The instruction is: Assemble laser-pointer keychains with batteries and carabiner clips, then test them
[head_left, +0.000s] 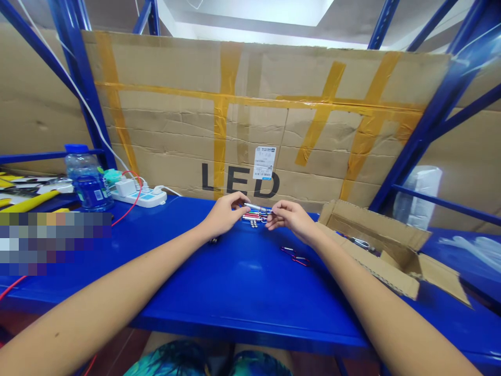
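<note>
Between my two hands is a slim silvery pen-like stick (256, 207). The fingertips of my left hand (227, 213) pinch its left end. My right hand (291, 218) has thumb and forefinger closed at its right end, the other fingers loosely curled. Just below and behind the stick lie several coloured sticks (252, 215), red and blue among them, partly covered by my fingers. A few small silvery pieces (254, 224) are on the blue table (242, 292) in front of them. Two small red carabiner-like clips (300, 260) lie nearer me, left of my right forearm.
An open cardboard box (376, 269) holding some metal items stands at the right. At the left are a bottle of blue liquid (88, 180), a white power strip (151, 198) and a red cable (131, 207). A large cardboard sheet (176, 136) rises behind.
</note>
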`<action>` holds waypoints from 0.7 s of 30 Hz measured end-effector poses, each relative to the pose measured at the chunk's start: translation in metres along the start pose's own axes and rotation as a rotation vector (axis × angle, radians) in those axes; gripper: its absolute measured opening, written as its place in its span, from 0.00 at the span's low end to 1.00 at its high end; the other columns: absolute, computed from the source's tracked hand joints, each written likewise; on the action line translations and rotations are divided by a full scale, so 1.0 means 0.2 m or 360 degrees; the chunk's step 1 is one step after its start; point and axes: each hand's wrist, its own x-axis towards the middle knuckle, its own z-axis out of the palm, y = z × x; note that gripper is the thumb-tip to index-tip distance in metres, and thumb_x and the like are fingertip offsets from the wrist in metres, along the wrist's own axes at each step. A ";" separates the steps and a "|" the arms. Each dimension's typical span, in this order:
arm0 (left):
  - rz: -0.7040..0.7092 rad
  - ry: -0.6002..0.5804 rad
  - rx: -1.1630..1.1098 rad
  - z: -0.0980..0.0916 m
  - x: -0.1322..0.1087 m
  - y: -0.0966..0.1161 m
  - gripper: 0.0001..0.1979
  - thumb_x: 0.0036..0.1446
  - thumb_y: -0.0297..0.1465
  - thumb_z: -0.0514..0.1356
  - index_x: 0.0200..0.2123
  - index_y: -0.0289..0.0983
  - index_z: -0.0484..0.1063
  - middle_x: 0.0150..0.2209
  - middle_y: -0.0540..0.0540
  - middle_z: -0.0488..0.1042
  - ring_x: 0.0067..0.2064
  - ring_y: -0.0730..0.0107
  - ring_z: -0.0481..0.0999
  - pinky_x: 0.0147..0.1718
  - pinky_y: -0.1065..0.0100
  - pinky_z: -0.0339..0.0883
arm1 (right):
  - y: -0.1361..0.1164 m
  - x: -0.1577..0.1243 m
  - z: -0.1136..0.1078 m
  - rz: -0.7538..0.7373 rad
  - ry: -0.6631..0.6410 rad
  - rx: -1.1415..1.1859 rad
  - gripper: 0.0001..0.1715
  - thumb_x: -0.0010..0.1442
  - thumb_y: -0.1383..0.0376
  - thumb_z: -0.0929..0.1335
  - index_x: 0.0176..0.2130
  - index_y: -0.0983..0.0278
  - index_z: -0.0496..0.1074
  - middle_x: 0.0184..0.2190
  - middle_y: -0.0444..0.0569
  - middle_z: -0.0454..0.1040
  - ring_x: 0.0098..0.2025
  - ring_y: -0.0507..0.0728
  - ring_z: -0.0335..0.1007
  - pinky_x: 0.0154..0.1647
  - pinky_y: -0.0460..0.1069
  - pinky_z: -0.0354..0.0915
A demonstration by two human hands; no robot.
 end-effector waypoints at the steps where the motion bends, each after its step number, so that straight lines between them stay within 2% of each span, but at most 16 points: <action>1: -0.0005 -0.0003 -0.0006 0.00 0.00 0.00 0.07 0.55 0.31 0.62 0.38 0.36 0.72 0.34 0.48 0.75 0.31 0.71 0.72 0.33 0.67 0.66 | 0.00 0.00 0.00 0.0011 -0.0016 0.0025 0.09 0.57 0.64 0.69 0.30 0.64 0.65 0.26 0.51 0.77 0.29 0.57 0.78 0.34 0.52 0.74; 4: -0.0014 -0.0011 -0.0015 0.00 0.00 -0.01 0.07 0.55 0.31 0.62 0.37 0.36 0.72 0.33 0.48 0.75 0.30 0.72 0.71 0.32 0.67 0.66 | 0.02 0.01 -0.01 -0.0013 -0.0043 -0.0016 0.09 0.58 0.63 0.69 0.30 0.64 0.66 0.26 0.50 0.77 0.27 0.56 0.76 0.32 0.52 0.73; 9: -0.0018 -0.0012 0.0026 0.01 -0.01 -0.01 0.06 0.57 0.32 0.60 0.36 0.36 0.71 0.32 0.49 0.74 0.30 0.71 0.71 0.32 0.67 0.65 | 0.04 0.02 -0.01 -0.0182 -0.0073 -0.0306 0.07 0.60 0.62 0.66 0.36 0.64 0.68 0.20 0.43 0.71 0.21 0.53 0.71 0.24 0.49 0.69; 13: 0.0001 -0.0002 0.0066 0.01 -0.01 -0.01 0.06 0.57 0.33 0.60 0.35 0.36 0.71 0.31 0.49 0.74 0.30 0.70 0.71 0.32 0.67 0.64 | 0.04 0.01 0.00 -0.0257 -0.0037 -0.0496 0.07 0.61 0.64 0.63 0.37 0.64 0.68 0.20 0.42 0.69 0.20 0.52 0.68 0.23 0.48 0.67; 17: 0.0012 0.0002 0.0083 0.01 -0.01 -0.03 0.05 0.57 0.32 0.60 0.35 0.36 0.71 0.29 0.49 0.74 0.30 0.70 0.71 0.32 0.67 0.64 | 0.03 0.01 0.00 -0.0212 -0.0035 -0.0578 0.07 0.60 0.65 0.62 0.36 0.64 0.69 0.21 0.42 0.70 0.22 0.53 0.69 0.25 0.49 0.68; 21: 0.0009 -0.0029 -0.0012 0.02 -0.02 -0.01 0.05 0.56 0.31 0.61 0.36 0.36 0.71 0.30 0.50 0.74 0.29 0.71 0.71 0.32 0.67 0.65 | 0.01 0.00 0.00 -0.0197 -0.0073 -0.0617 0.08 0.58 0.64 0.65 0.38 0.65 0.70 0.26 0.47 0.75 0.29 0.56 0.73 0.34 0.52 0.70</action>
